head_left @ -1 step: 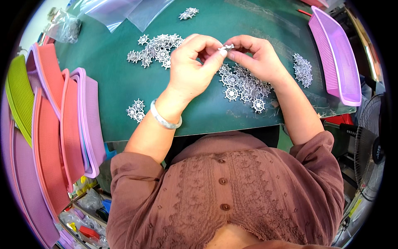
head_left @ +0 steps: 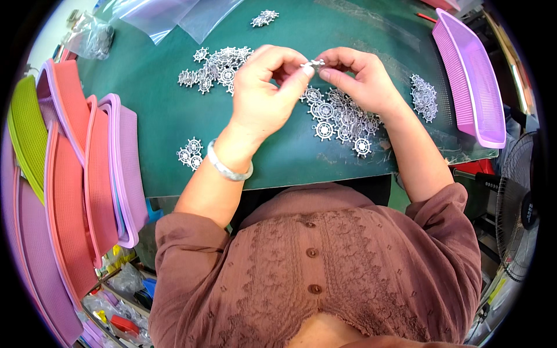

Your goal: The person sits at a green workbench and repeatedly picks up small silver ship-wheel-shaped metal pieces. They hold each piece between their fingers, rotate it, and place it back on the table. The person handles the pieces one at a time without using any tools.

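A small silver ship's-wheel charm (head_left: 314,64), seen nearly edge-on, is held up over the table between my two hands. My left hand (head_left: 268,93) pinches one side of it with thumb and forefinger. On its other side, my right hand (head_left: 361,81) has thumb and forefinger closed on the rim. Below my right hand lies a heap of silver ship's-wheel charms (head_left: 342,118), partly covered by that hand. Another pile of the charms (head_left: 223,66) reaches behind my left hand. A small cluster of them (head_left: 191,153) rests beside my left forearm.
The green table (head_left: 278,165) carries more charms at the right (head_left: 424,98) and far side (head_left: 265,18). A purple basket (head_left: 473,81) stands at right, near a fan (head_left: 515,203). Stacked baskets (head_left: 125,168) crowd the left. Clear plastic sheets (head_left: 168,14) lie at the back.
My left hand has shifted slightly left and up. The charm between my fingertips has risen a little and looks more level. My right hand has barely moved.
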`<state>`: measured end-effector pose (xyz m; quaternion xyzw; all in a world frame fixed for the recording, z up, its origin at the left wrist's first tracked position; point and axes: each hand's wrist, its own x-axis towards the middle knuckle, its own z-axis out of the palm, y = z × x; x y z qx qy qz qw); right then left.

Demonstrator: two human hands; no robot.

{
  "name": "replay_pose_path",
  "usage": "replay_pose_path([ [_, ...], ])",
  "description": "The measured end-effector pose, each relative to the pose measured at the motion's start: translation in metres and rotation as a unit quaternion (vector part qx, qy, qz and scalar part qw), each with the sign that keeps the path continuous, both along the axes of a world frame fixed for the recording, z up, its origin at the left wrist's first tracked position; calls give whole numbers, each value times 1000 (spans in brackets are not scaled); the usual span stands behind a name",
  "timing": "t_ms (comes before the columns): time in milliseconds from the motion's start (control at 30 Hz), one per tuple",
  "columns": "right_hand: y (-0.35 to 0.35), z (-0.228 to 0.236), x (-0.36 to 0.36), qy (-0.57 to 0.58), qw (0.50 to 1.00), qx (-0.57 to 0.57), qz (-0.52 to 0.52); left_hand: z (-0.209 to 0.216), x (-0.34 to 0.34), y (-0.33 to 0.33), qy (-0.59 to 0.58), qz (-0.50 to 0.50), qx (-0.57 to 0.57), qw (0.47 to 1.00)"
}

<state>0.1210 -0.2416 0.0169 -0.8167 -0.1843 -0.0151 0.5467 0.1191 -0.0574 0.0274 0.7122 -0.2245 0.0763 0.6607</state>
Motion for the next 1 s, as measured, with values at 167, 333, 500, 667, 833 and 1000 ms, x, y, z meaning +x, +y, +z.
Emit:
replay_pose_path([
  [167,-1,-3,-3,7,999,-28,22,18,-12,59,-143,142,104,974],
  [333,4,0,-4,-92,982,-156,62,6,-38,123,-56,240,220,944],
  [500,6,-1,-5,-163,949,-263,62,-19,-50,158,-10,244,353,903],
  [667,7,1,-4,-87,969,-224,57,-14,-51,146,-33,287,425,858],
  [833,5,1,-4,-42,986,-159,30,-6,-41,110,-79,230,343,907],
  [1000,2,1,-2,-19,992,-116,-52,9,-30,49,-21,72,273,959],
])
